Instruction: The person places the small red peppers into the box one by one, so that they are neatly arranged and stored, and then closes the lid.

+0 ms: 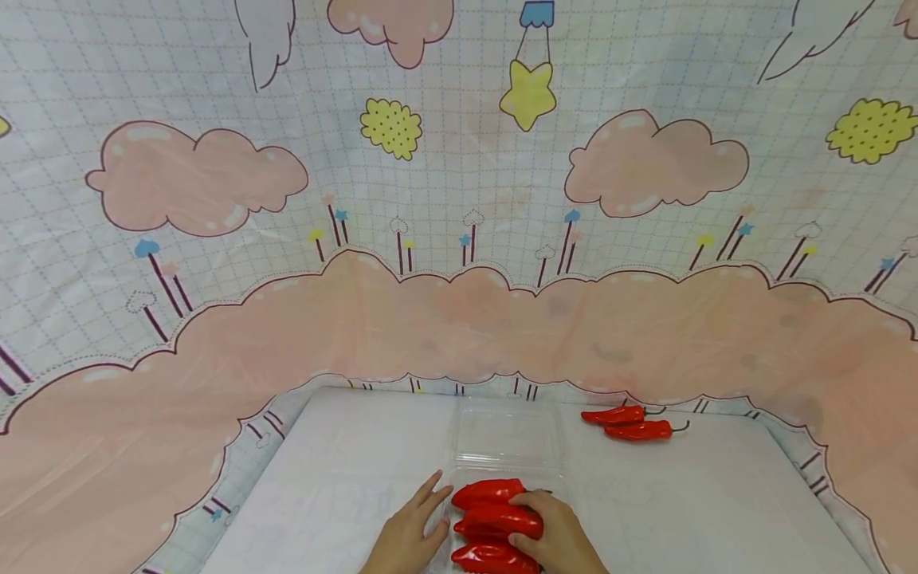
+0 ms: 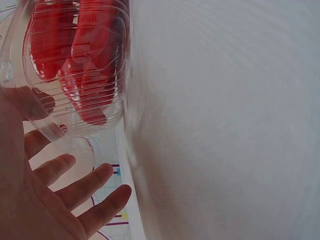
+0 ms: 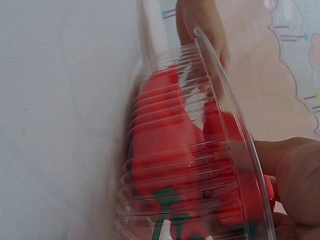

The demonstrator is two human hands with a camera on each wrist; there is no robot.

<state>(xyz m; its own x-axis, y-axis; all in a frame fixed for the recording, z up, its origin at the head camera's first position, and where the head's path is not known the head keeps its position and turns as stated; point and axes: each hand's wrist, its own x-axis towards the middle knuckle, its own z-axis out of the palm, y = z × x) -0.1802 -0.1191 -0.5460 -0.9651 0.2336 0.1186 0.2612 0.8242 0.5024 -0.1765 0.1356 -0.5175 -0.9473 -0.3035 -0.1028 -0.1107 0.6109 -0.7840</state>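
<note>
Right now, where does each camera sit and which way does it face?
Head: worn on the head, facing forward and down at table, clear box and patterned cloth; left hand and right hand show.
Left wrist: on that wrist, facing the box's ribbed side; left palm and fingers show.
Right wrist: on that wrist, facing a ribbed side too; right hand partly shows, left beyond.
Both wrist views share the box and red peppers inside.
</note>
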